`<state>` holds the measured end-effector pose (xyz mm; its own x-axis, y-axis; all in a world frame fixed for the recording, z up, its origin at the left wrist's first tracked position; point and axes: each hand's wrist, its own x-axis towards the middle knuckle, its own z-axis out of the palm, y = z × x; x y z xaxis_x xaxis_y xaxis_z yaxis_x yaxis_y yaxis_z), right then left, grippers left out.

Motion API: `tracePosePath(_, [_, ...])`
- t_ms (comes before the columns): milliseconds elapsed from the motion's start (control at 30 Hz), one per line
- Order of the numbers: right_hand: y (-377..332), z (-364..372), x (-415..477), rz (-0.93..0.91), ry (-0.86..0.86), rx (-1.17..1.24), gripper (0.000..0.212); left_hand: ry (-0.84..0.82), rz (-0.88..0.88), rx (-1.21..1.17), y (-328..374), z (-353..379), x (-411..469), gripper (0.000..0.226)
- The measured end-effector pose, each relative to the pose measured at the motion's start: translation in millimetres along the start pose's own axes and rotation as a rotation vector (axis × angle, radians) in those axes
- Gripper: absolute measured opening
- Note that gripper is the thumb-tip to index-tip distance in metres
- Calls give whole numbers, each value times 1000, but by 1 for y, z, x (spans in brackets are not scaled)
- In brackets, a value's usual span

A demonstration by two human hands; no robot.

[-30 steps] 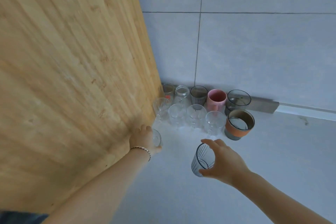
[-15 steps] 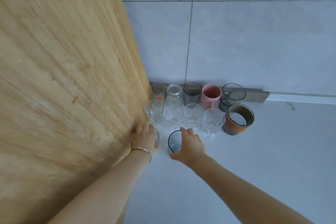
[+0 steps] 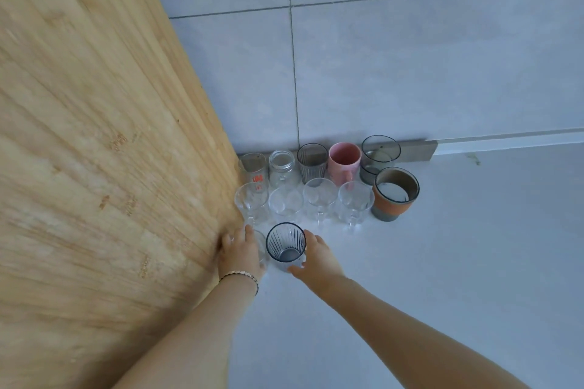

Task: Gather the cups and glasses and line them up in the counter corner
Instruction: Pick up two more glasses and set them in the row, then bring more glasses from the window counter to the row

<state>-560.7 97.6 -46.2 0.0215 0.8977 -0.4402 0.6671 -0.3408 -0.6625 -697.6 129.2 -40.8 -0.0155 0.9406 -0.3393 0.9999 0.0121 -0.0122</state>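
Two rows of cups and glasses fill the counter corner. The back row holds a printed glass (image 3: 253, 169), a jar (image 3: 282, 167), a ribbed grey glass (image 3: 312, 163), a pink mug (image 3: 343, 162) and a smoked glass (image 3: 380, 156). In front stand several clear handled glasses (image 3: 319, 199) and an orange-banded cup (image 3: 395, 193). My right hand (image 3: 317, 259) grips a dark ribbed glass (image 3: 286, 245) standing upright on the counter. My left hand (image 3: 241, 251) covers a small clear glass (image 3: 260, 246) against the wooden panel.
A tall wooden panel (image 3: 104, 151) forms the left wall of the corner. Grey tiled wall (image 3: 410, 73) runs behind the cups, with a metal strip (image 3: 417, 148) at its base. The pale counter (image 3: 458, 262) stretches to the right and toward me.
My right hand carried the dark ribbed glass forward and left and set it down beside the small clear glass. My left hand stayed on its glass.
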Motion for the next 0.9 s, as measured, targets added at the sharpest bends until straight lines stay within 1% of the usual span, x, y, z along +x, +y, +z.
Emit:
tracePosePath(67, [9, -8, -8, 4, -65, -18, 63, -30, -16, 15, 4, -4, -5, 79])
tracePosePath(133, [24, -23, -21, 29, -179, -105, 56, -40, -48, 43, 16, -13, -14, 80])
tracePosePath(200, [46, -43, -37, 47, -251, -206, 48, -14, -29, 81, 36, -28, -24, 79])
tracePosePath(233, [59, -54, -45, 64, -253, -237, 46, 7, 14, 104, 49, -37, -29, 76])
tracePosePath(300, [87, -82, -63, 115, -222, -268, 45, 65, 156, 180, 81, -55, -40, 69])
tracePosePath(367, [119, -115, -88, 180, -173, -268, 45, 69, 322, 238, 124, -66, -53, 55])
tracePosePath(433, [158, -150, -120, 259, -115, -240, 43, -10, 447, 246, 175, -65, -70, 41])
tracePosePath(533, [228, -199, -179, 382, -36, -210, 40, -136, 583, 204, 264, -44, -104, 33])
tracePosePath(600, [279, -231, -229, 451, 16, -209, 41, -188, 666, 169, 330, -27, -136, 28])
tracePosePath(700, [351, -277, -316, 542, 75, -187, 42, -269, 785, 135, 432, 0, -199, 9])
tracePosePath(767, [400, -302, -374, 603, 115, -183, 44, -291, 886, 140, 500, 16, -245, 20])
tracePosePath(800, [423, -313, -404, 640, 132, -182, 45, -298, 937, 154, 531, 22, -269, 21])
tracePosePath(900, [482, -344, -491, 770, 187, -149, 43, -298, 1100, 187, 617, 34, -343, 12])
